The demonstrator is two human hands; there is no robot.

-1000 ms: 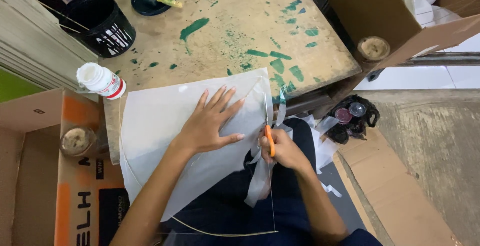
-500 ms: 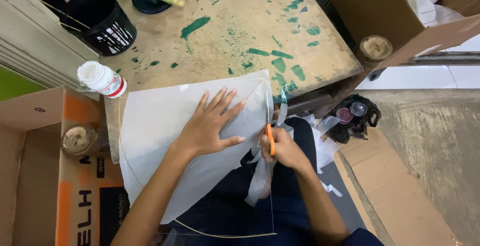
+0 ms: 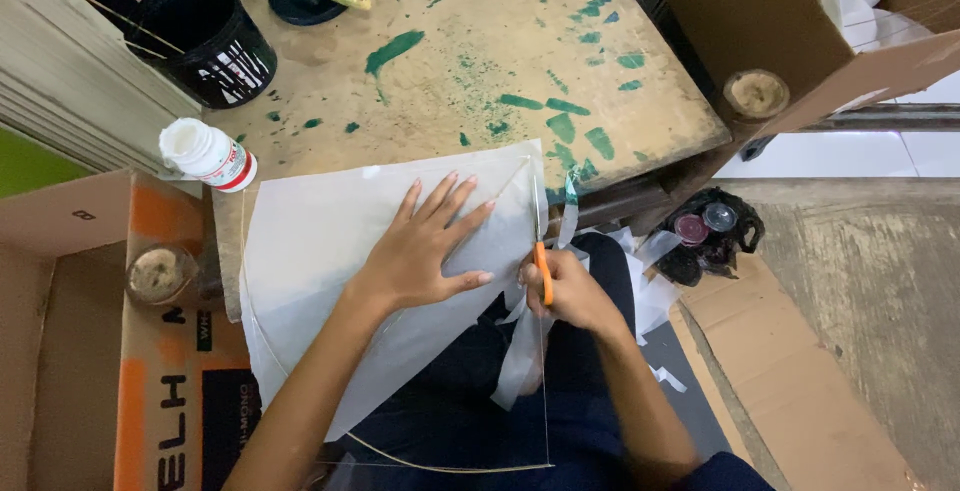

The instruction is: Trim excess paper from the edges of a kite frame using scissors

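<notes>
Head view: white sheet [image 3: 330, 251] under left hand [image 3: 425, 251] (flat), cutter [image 3: 543, 271] in right hand [image 3: 570, 291].

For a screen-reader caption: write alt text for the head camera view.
A person's left hand presses a white sheet flat on a paint-stained wooden table while the right hand cuts its edge with orange-handled scissors. A white bottle and black bucket stand nearby.
</notes>
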